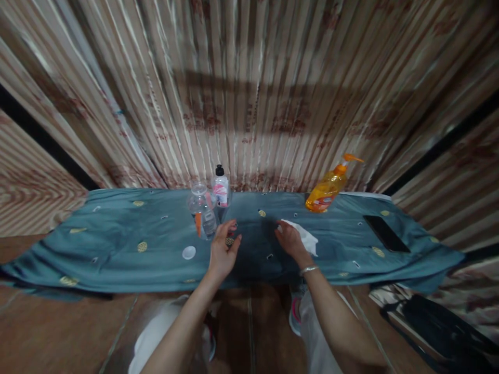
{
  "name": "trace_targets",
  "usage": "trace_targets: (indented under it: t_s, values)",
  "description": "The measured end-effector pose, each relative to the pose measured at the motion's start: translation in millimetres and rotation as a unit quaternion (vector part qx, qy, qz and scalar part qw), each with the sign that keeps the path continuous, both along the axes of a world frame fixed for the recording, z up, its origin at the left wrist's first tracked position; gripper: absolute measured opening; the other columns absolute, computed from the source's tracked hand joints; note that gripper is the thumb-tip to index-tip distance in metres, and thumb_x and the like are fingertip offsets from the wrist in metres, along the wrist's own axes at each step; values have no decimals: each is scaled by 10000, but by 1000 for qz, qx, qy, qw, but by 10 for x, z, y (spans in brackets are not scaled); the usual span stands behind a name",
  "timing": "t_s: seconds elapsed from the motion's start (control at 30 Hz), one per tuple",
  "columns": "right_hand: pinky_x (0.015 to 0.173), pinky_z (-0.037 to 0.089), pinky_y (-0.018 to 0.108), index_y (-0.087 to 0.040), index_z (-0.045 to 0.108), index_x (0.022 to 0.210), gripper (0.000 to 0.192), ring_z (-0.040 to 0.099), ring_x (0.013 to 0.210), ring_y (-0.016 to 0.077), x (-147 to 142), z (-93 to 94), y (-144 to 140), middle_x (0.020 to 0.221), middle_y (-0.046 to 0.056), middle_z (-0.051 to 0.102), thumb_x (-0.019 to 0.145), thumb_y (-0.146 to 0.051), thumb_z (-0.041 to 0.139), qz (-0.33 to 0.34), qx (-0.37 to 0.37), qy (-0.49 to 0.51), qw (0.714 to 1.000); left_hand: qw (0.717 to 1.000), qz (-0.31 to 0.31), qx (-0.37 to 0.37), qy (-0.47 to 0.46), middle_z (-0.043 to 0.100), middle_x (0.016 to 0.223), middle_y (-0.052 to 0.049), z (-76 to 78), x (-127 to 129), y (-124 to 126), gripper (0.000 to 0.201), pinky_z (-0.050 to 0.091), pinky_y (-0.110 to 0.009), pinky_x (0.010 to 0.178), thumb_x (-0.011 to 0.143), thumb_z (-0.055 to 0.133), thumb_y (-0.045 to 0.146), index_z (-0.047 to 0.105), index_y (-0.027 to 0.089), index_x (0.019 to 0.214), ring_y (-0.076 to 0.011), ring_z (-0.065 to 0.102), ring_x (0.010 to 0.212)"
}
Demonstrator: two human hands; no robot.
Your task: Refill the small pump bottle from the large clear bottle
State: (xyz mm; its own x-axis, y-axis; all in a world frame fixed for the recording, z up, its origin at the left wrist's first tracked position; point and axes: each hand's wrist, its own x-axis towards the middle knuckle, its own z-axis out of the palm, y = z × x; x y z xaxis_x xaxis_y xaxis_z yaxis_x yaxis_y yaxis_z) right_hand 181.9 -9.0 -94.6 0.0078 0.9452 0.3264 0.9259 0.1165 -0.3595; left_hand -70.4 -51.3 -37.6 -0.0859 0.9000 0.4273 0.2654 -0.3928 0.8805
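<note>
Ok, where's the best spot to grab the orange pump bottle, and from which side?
Probably the neck just under the pump of the orange bottle, coming from the front with the right hand. The body is wide and leans left, the nozzle points right, and the curtain hangs close behind it.

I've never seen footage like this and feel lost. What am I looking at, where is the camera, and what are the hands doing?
There is no machine here: a person wears a camera on the head, looking down at their own two arms. The left hand hovers open over a teal cloth. The right hand rests on a white tissue. On the cloth stand a clear bottle, a small white bottle and an orange pump bottle; a white cap and a dark phone lie flat.
</note>
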Motion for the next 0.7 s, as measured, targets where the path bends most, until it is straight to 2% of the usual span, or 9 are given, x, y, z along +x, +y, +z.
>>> trace_targets:
  t_s: [0.1, 0.17, 0.27, 0.33, 0.4, 0.47, 0.53, 0.6, 0.7]
  values:
    - [834, 595, 338, -186, 718, 1112, 298, 779, 915, 250, -235, 108, 36, 1010, 134, 812, 936, -121, 487, 14, -9, 35, 999, 998, 24, 43, 40, 705, 1104, -79, 52, -111, -17, 315, 597, -388, 898, 894, 645, 258, 675, 231, 1206, -213, 703, 945]
    - [789, 592, 310, -205, 736, 1081, 293, 788, 853, 233, -422, 223, 116, 929, 94, 821, 947, -127, 488, 32, -11, 58, 998, 998, 21, 38, 39, 707, 1082, -73, 37, -119, -21, 310, 597, -386, 886, 893, 637, 240, 672, 231, 1201, -210, 701, 927]
    - [816, 586, 311, -207, 752, 1025, 253, 790, 861, 227, -736, 484, 381, 886, 72, 820, 990, -210, 502, 60, -3, 89, 994, 1000, -8, 10, 11, 713, 1107, -84, -18, -64, -22, 293, 601, -369, 847, 881, 639, 227, 675, 216, 1171, -200, 705, 911]
    - [877, 582, 323, -204, 728, 1151, 261, 782, 956, 226, -964, 705, 660, 1022, 84, 823, 1003, -279, 527, 71, 11, 108, 992, 999, -17, -14, -26, 716, 1126, -90, -48, -22, -23, 302, 603, -362, 838, 877, 647, 226, 674, 214, 1178, -201, 710, 935]
    - [990, 555, 348, -198, 619, 1365, 422, 732, 1152, 233, -1198, 930, 985, 1260, 108, 770, 974, -356, 612, 86, 33, 129, 987, 998, -29, -36, -53, 717, 1138, -96, -65, 4, -26, 319, 603, -361, 837, 864, 657, 208, 677, 215, 1182, -204, 713, 949]
    - [1084, 510, 406, -154, 571, 1426, 641, 662, 1289, 289, -1420, 1120, 1297, 1402, 170, 686, 866, -401, 761, 105, 53, 184, 976, 995, -41, -51, -72, 716, 1146, -100, -74, 15, -29, 332, 602, -357, 824, 854, 667, 199, 682, 218, 1186, -210, 711, 958]
    - [1128, 475, 410, -133, 592, 1400, 721, 618, 1345, 307, -1607, 1245, 1541, 1437, 189, 653, 782, -407, 842, 120, 38, 215, 969, 994, -44, -58, -86, 714, 1144, -102, -83, 21, -31, 333, 597, -365, 833, 854, 669, 197, 686, 217, 1185, -215, 706, 963]
    - [1072, 503, 393, -140, 654, 1303, 602, 669, 1255, 290, -1731, 1303, 1684, 1322, 150, 723, 793, -406, 831, 127, 2, 229, 965, 992, -45, -64, -100, 711, 1146, -102, -95, 29, -32, 343, 593, -374, 848, 846, 672, 183, 688, 218, 1187, -217, 701, 966]
    - [945, 538, 353, -153, 729, 1095, 350, 725, 1060, 259, -1763, 1310, 1701, 1078, 86, 791, 855, -405, 762, 125, -22, 233, 964, 988, -54, -77, -120, 699, 1182, -103, -110, 45, -38, 365, 595, -365, 835, 835, 675, 166, 686, 226, 1195, -218, 696, 981]
